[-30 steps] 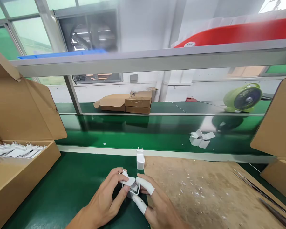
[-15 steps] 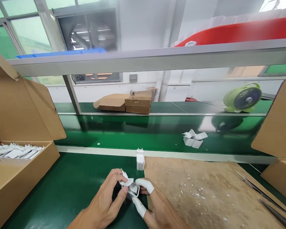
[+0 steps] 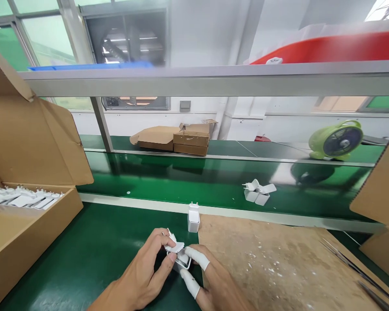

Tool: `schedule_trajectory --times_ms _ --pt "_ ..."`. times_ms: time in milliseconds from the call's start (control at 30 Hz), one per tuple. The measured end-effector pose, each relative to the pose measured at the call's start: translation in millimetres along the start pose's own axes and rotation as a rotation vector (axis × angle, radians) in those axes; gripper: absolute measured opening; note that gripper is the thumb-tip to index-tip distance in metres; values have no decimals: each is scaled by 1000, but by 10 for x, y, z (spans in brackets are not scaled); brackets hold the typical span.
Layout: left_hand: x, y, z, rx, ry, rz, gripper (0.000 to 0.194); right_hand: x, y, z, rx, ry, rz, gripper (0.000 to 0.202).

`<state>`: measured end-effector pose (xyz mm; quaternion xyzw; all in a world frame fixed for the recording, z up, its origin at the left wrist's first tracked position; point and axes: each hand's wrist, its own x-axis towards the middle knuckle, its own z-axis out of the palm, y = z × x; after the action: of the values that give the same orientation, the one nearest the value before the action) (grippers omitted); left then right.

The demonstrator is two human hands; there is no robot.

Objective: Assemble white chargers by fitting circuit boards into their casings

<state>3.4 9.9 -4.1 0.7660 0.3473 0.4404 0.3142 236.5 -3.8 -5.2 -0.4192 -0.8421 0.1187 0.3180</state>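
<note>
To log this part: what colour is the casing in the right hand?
White casing; head view.

Green worktop (image 3: 87,255) supporting an open cardboard box (image 3: 48,235) at left, a white plug adapter (image 3: 193,219) near the centre, and a stained brown board (image 3: 262,289) bearing slender tools (image 3: 352,262).

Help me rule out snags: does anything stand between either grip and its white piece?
Nothing visible does: the left grip touches the pronged lid directly; the right grip holds the open casing through white finger covers.
</note>
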Motion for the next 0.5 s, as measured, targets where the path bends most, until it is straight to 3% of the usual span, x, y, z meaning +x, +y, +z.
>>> schedule_trajectory --times_ms 333,500 --pt "-9 -2 4 -30 -6 -13 16 82 -87 -86 -26 7 -43 31" --pt "2 -12 14 -36 8 -12 16 81 -48 -76 -30 51 -9 44"
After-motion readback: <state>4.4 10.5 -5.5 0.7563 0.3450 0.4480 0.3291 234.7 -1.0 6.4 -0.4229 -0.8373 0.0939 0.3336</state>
